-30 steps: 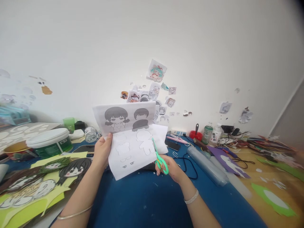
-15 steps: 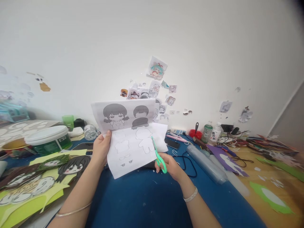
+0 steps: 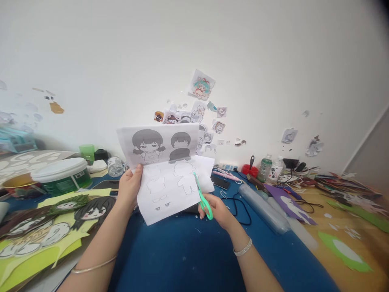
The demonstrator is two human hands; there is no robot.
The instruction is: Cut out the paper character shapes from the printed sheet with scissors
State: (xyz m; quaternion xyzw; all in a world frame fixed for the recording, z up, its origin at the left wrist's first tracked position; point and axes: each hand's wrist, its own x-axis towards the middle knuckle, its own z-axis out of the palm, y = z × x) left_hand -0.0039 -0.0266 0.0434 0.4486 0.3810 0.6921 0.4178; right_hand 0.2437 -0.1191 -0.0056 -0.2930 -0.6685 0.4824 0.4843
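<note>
My left hand (image 3: 130, 190) pinches the left edge of a white printed sheet (image 3: 165, 174) and holds it up above the blue table (image 3: 182, 255). The sheet shows grey cartoon heads along its top and outlined body and clothing shapes below. My right hand (image 3: 216, 211) is closed through the handles of green scissors (image 3: 203, 198). Their blades reach up into the sheet's right side, beside an outlined figure.
A white-lidded green tub (image 3: 60, 175) and yellow-green cut-out figures (image 3: 45, 231) lie at left. A phone (image 3: 220, 182), black cable (image 3: 240, 211), clear roll (image 3: 263, 207), bottles (image 3: 265, 167) and purple paper (image 3: 288, 205) crowd the right. Stickers (image 3: 201, 84) dot the wall.
The sheet and both hands have shifted slightly up and left in view as my head tilted. The scissors stay at the same place on the sheet's right side.
</note>
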